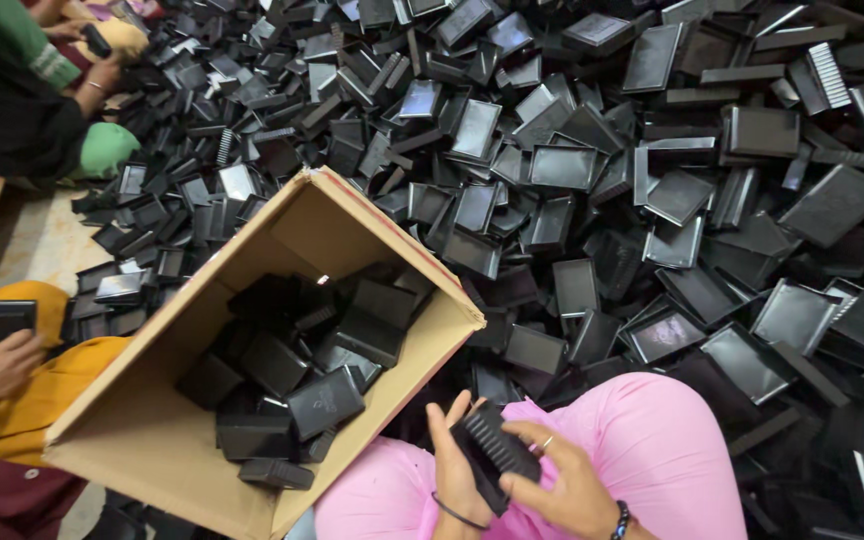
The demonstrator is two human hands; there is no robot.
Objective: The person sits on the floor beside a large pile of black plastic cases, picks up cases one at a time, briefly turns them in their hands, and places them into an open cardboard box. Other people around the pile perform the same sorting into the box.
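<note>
Both my hands hold one small black ribbed plastic piece over my lap in pink cloth. My left hand cups it from the left with the thumb up beside it. From the lower right, my right hand grips it with fingers laid across its edge; a ring and a beaded wristband show. Just left of my hands stands an open cardboard box tilted toward me, holding several black plastic pieces.
A huge heap of black plastic trays and lids covers the floor ahead and to the right. A person in yellow at the left holds a black piece. Another person in green and black sits at the far left top.
</note>
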